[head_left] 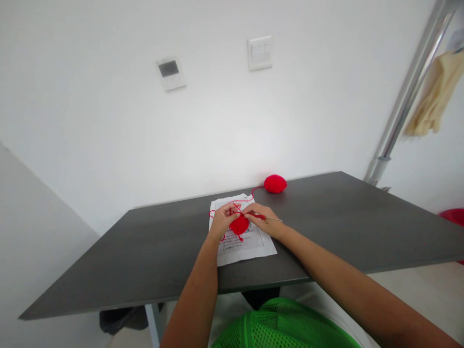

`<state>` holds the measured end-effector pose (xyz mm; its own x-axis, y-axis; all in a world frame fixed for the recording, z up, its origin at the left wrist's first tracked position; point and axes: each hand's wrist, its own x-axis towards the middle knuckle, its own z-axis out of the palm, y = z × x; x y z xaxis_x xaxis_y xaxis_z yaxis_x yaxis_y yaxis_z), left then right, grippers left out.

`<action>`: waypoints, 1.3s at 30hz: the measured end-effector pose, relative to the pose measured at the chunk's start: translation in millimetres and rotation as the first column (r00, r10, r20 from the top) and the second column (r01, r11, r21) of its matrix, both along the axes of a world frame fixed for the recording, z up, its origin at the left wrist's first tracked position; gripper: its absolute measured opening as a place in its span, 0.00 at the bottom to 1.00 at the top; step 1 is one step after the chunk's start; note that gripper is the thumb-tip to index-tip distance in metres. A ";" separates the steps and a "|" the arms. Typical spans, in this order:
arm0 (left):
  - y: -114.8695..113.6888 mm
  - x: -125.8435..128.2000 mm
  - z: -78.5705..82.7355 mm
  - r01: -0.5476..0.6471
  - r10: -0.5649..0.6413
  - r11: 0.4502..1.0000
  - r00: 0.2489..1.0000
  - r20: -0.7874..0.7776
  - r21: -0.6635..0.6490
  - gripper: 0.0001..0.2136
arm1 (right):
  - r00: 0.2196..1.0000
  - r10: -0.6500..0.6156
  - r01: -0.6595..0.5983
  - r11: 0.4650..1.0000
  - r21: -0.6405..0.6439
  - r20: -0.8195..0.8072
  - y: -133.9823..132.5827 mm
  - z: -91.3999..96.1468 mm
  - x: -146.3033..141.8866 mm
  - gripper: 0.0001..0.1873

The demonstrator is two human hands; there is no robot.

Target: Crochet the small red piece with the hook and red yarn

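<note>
Between my hands is a round red crochet piece point(239, 225), with a short tail of yarn hanging from its lower edge. My left hand point(224, 218) pinches the piece at its left and upper edge, a strand of yarn running by the fingers. My right hand point(266, 218) grips a crochet hook point(264, 217) with a red handle and a thin metal end that points right. The hook's other tip meets the top of the piece, partly hidden by fingers. Red yarn point(253, 194) runs back to a red yarn ball point(275, 184).
A printed paper sheet point(246, 249) lies under my hands on the dark grey table point(326, 222). The white wall point(210, 140) stands right behind the table's far edge. A metal pole point(409, 101) and hanging cream gloves point(433, 96) are at the right.
</note>
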<state>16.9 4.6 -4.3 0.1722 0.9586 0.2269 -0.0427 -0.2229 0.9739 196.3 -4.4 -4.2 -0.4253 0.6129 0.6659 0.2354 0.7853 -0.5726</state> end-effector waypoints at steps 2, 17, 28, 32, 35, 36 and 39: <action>1.6 -0.1 -1.6 -0.015 0.016 0.999 0.999 0.034 -0.029 0.19 | 1.000 -0.014 0.014 0.999 0.039 -0.004 1.0 -1.9 0.2 0.07; -4.3 3.3 0.4 0.139 -0.052 0.954 0.949 0.310 -0.264 0.20 | 0.977 -0.102 0.025 0.928 0.371 0.189 0.6 -2.3 -0.1 0.10; 3.0 6.3 -9.0 0.024 0.008 0.990 0.975 0.222 -0.141 0.23 | 0.925 -0.277 0.155 0.901 0.405 0.262 -2.3 -7.1 -13.1 0.09; 6.3 2.1 -11.4 -0.052 0.055 0.997 0.997 0.045 -0.065 0.24 | 0.938 -0.234 0.144 0.934 0.326 0.255 -5.4 -4.4 -12.0 0.07; 6.7 0.5 -10.9 -0.053 0.051 0.998 0.998 -0.036 -0.030 0.24 | 0.956 -0.193 0.133 0.956 0.260 0.220 -6.1 -2.3 -10.4 0.06; 6.6 0.2 -10.5 -0.048 0.047 0.999 0.997 -0.057 -0.020 0.23 | 0.964 -0.178 0.128 0.961 0.243 0.199 -5.6 -2.1 -9.6 0.06; 7.0 -1.2 -10.3 -0.066 0.067 0.998 0.990 -0.121 0.014 0.21 | 0.984 -0.142 0.121 0.974 0.194 0.103 -2.8 -3.9 -7.1 0.06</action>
